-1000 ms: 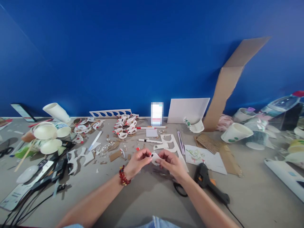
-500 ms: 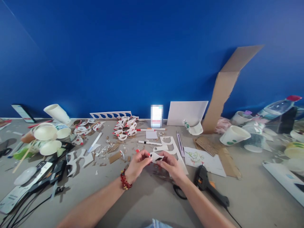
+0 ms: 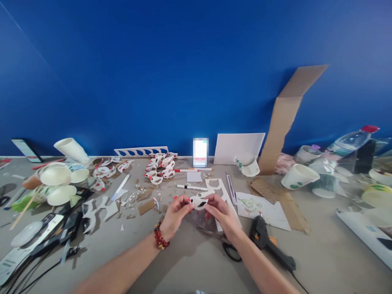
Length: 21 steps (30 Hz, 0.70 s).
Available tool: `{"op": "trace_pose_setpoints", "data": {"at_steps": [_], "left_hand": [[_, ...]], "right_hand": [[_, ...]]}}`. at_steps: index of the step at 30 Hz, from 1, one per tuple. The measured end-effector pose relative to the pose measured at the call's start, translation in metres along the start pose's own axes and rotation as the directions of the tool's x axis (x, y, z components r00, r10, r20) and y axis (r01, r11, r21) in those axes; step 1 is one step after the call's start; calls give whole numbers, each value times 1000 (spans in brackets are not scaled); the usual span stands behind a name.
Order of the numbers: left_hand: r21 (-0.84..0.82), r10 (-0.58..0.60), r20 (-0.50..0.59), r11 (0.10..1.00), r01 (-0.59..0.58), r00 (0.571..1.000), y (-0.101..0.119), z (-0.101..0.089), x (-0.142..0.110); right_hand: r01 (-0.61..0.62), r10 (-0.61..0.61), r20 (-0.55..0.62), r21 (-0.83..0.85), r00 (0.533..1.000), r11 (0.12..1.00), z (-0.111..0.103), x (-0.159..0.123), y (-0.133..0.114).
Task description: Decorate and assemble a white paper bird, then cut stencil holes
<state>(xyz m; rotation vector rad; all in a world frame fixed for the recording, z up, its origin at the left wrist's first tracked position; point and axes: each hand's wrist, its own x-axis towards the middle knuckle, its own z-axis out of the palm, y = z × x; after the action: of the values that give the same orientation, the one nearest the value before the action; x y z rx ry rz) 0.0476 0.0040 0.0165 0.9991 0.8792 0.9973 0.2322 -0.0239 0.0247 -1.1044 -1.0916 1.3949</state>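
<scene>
With the fingertips of our left hand and our right hand, we pinch the two ends of one small white bird-shaped piece with a black eye, at near centre above the grey table. One second ago our right fingers cover much of its side; now it is turned, and we see its dark patch. The pile of similar white bird-shaped pieces remains farther left.

The left hand and right hand pinch a bird above the counter; scissors lie near the glue gun, other birds beyond.
</scene>
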Motion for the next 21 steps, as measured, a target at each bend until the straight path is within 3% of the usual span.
{"op": "trace_pose_setpoints", "data": {"at_steps": [3, 7, 9, 12, 16, 19, 21], "left_hand": [[-187, -30, -13, 982, 27, 999, -1, -2, 3], [-477, -144, 149, 856, 199, 978, 5, -2, 4], [-535, -155, 239, 802, 264, 958, 10, -2, 1], [-569, -121, 324, 767, 296, 938, 15, -1, -2], [-541, -99, 342, 792, 282, 935, 16, 1, -3], [-452, -97, 266, 867, 213, 959, 11, 0, -1], [-338, -48, 183, 935, 108, 982, 9, -1, 0]], "right_hand": [[3, 0, -18, 178, 1000, 984, -2, 0, -7], [-101, -30, 238, 519, 971, 849, -6, -4, -8], [-151, -58, 341, 553, 938, 819, -8, -8, -5], [-171, -48, 380, 522, 924, 836, -8, -14, -2], [-107, -25, 293, 424, 956, 899, -6, -12, -4], [40, -53, 83, 152, 995, 988, -5, -6, -1], [109, -111, -60, -33, 992, 993, -4, -3, 2]]}}
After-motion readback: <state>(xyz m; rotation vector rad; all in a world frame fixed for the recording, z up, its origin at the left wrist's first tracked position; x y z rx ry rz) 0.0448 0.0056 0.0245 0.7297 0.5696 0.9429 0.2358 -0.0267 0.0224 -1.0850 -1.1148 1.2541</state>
